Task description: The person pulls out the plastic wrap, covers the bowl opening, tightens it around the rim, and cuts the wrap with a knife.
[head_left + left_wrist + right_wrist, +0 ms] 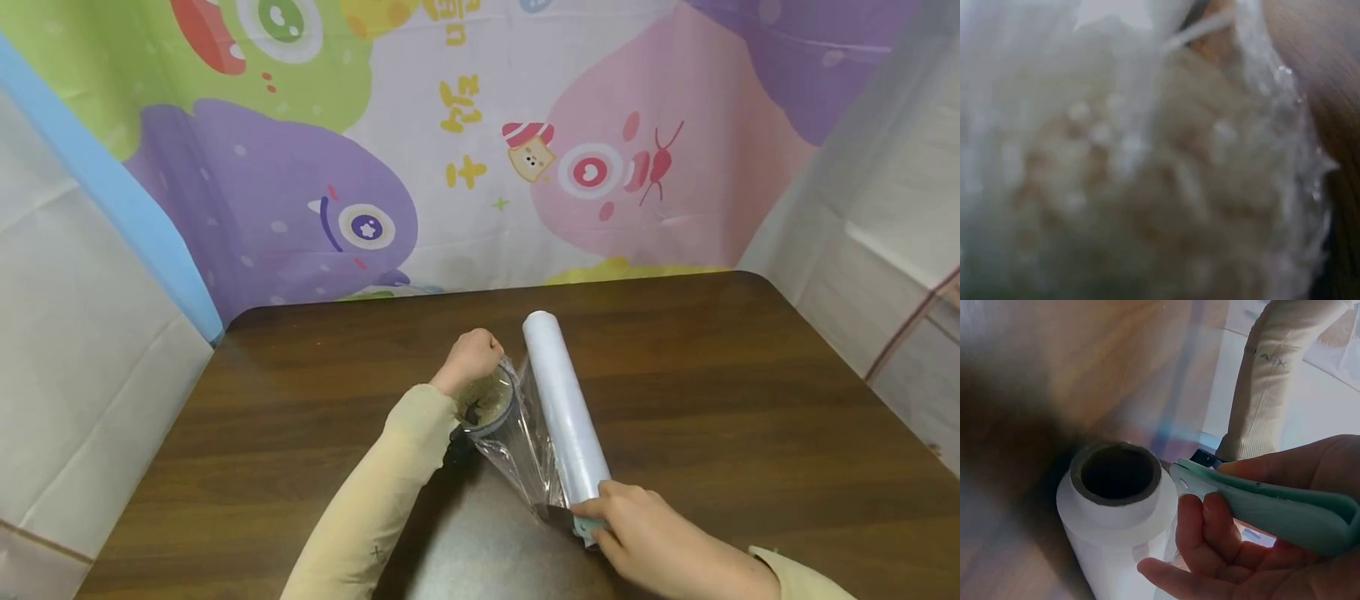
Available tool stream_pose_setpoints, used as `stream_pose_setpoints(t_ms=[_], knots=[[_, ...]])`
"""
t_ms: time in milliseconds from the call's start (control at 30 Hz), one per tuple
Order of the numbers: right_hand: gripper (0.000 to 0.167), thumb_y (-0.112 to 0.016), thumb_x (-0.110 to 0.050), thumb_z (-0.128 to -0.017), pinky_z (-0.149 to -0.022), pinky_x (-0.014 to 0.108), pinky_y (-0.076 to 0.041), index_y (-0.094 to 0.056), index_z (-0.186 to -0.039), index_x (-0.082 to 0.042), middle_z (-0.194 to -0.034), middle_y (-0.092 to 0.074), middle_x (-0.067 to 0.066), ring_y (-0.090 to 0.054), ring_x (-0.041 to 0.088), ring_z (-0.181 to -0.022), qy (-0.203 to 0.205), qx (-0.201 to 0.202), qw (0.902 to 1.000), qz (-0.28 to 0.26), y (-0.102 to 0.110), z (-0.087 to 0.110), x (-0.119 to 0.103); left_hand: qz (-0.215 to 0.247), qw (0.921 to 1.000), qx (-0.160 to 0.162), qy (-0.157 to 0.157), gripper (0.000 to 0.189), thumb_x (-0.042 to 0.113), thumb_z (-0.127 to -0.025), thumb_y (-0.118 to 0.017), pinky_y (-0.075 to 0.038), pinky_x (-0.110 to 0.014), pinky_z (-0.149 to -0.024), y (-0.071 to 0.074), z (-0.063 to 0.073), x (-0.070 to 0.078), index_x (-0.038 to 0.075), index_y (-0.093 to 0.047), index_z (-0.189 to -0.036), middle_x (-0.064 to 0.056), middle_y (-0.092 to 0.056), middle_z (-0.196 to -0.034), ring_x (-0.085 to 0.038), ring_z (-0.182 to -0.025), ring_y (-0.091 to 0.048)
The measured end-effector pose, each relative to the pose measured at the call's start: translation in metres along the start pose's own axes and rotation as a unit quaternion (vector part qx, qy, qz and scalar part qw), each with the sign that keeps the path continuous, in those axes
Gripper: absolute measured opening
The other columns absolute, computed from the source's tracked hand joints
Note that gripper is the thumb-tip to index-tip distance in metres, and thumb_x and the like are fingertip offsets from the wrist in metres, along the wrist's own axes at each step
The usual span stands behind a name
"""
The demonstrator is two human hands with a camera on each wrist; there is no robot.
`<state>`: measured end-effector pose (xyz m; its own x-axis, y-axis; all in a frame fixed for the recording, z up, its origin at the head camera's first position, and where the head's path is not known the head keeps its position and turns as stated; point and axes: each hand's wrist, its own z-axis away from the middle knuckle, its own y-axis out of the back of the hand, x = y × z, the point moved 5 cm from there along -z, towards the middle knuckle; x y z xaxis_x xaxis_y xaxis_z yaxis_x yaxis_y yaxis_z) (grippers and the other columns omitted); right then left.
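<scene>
My left hand (pixel 472 358) is curled over the far rim of a round container (pixel 504 414) and grips the clear cling film there. Stretched film (pixel 521 454) runs from the container to a white cling film roll (pixel 564 400) lying on its right. In the left wrist view, blurred, crumpled film (pixel 1147 156) fills most of the picture. My right hand (pixel 656 533) holds a folding knife by its mint-green handle (pixel 1266 503), beside the roll's near end. Its dark blade (pixel 557 517) points left at the film's lower edge. The container's contents are unclear.
Beneath everything is a dark brown wooden table (pixel 322 375). A cartoon-printed curtain (pixel 465 233) hangs behind its far edge, with pale cloth (pixel 75 333) at the left side. The roll's hollow core (pixel 1116 475) faces the right wrist camera.
</scene>
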<state>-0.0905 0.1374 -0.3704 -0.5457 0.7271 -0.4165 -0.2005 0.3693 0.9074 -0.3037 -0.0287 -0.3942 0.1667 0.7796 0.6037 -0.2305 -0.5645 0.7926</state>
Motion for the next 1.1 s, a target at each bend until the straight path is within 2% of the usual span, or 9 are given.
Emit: stream_pose_setpoints(t_ms=[267,367,467,600,667,800,900,1000,1100], knots=[[0.027,-0.064,-0.002,-0.075,-0.059,0.024,-0.046,-0.068,-0.102,-0.005,-0.090,-0.061,0.001,-0.053,0.005,-0.072,0.005,-0.025,0.9997,-0.005,-0.008,0.015,0.002,0.007,1.0000,0.005,0.000,0.043,0.007,-0.088,-0.040,-0.024,-0.024,-0.045,0.001,-0.001,0.000,0.014,-0.030,-0.047,0.004,-0.024,-0.044,-0.009,-0.043,-0.018],[0.028,-0.065,-0.003,-0.074,-0.061,0.026,-0.048,-0.068,-0.101,-0.005,-0.092,-0.062,0.002,-0.055,0.006,-0.076,0.019,-0.021,0.9996,0.000,-0.010,0.020,0.003,0.013,0.9999,0.003,0.001,0.043,0.007,-0.088,-0.039,-0.026,-0.024,-0.046,0.001,0.000,0.000,0.014,-0.031,-0.047,0.002,-0.032,-0.047,-0.010,-0.043,-0.019],[0.027,-0.066,-0.004,-0.072,-0.057,0.023,-0.045,-0.069,-0.099,-0.005,-0.088,-0.061,0.002,-0.050,0.003,-0.072,0.045,-0.018,0.9988,0.007,-0.012,0.024,0.003,0.018,0.9998,0.005,0.004,0.043,0.007,-0.088,-0.040,-0.027,-0.024,-0.046,0.000,0.000,0.000,0.013,-0.033,-0.047,0.003,-0.046,-0.056,-0.009,-0.042,-0.021],[0.027,-0.066,-0.007,-0.072,-0.054,0.019,-0.040,-0.068,-0.099,-0.004,-0.083,-0.059,-0.001,-0.043,-0.002,-0.068,0.067,-0.040,0.9969,0.006,-0.014,0.030,0.002,0.019,0.9997,0.007,0.010,0.042,0.007,-0.088,-0.040,-0.027,-0.024,-0.047,0.000,0.000,-0.001,0.013,-0.033,-0.047,0.004,-0.041,-0.054,-0.010,-0.043,-0.021],[0.026,-0.066,-0.009,-0.074,-0.053,0.018,-0.039,-0.068,-0.099,-0.004,-0.081,-0.057,-0.002,-0.041,-0.003,-0.066,0.068,-0.052,0.9963,-0.007,-0.013,0.031,0.002,0.020,0.9997,0.005,0.012,0.042,0.007,-0.088,-0.041,-0.027,-0.024,-0.047,0.000,0.000,-0.001,0.014,-0.033,-0.047,0.003,-0.034,-0.050,-0.010,-0.044,-0.021],[0.024,-0.064,-0.011,-0.079,-0.055,0.018,-0.038,-0.067,-0.102,-0.007,-0.083,-0.056,-0.009,-0.041,-0.004,-0.067,0.023,-0.051,0.9968,-0.057,0.000,0.028,0.005,0.027,0.9996,0.006,0.003,0.041,0.007,-0.087,-0.044,-0.027,-0.024,-0.048,0.002,0.000,-0.002,0.014,-0.033,-0.048,0.003,-0.030,-0.049,-0.010,-0.045,-0.022],[0.024,-0.062,-0.012,-0.081,-0.057,0.019,-0.040,-0.065,-0.105,-0.013,-0.085,-0.056,-0.014,-0.044,-0.004,-0.068,-0.023,-0.002,0.9975,-0.068,0.017,0.021,0.007,0.034,0.9994,0.008,-0.005,0.040,0.008,-0.087,-0.048,-0.029,-0.024,-0.051,0.005,0.001,-0.003,0.012,-0.034,-0.049,0.002,-0.034,-0.053,-0.011,-0.048,-0.026],[0.025,-0.062,-0.013,-0.082,-0.055,0.019,-0.039,-0.064,-0.107,-0.018,-0.084,-0.055,-0.015,-0.044,-0.003,-0.064,-0.074,0.063,0.9939,-0.052,0.035,0.016,0.012,0.056,0.9984,0.003,-0.001,0.032,0.011,-0.087,-0.053,-0.037,-0.024,-0.060,0.009,0.002,-0.006,0.007,-0.053,-0.055,-0.001,-0.053,-0.064,-0.012,-0.059,-0.042],[0.026,-0.062,-0.016,-0.084,-0.050,0.019,-0.036,-0.063,-0.109,-0.019,-0.078,-0.054,-0.012,-0.040,0.000,-0.056,-0.127,0.109,0.9847,-0.051,0.047,0.010,0.026,0.082,0.9966,-0.011,0.009,0.021,0.015,-0.088,-0.054,-0.043,-0.027,-0.075,0.014,0.003,-0.010,0.003,-0.069,-0.079,-0.005,-0.067,-0.092,-0.015,-0.083,-0.055]])
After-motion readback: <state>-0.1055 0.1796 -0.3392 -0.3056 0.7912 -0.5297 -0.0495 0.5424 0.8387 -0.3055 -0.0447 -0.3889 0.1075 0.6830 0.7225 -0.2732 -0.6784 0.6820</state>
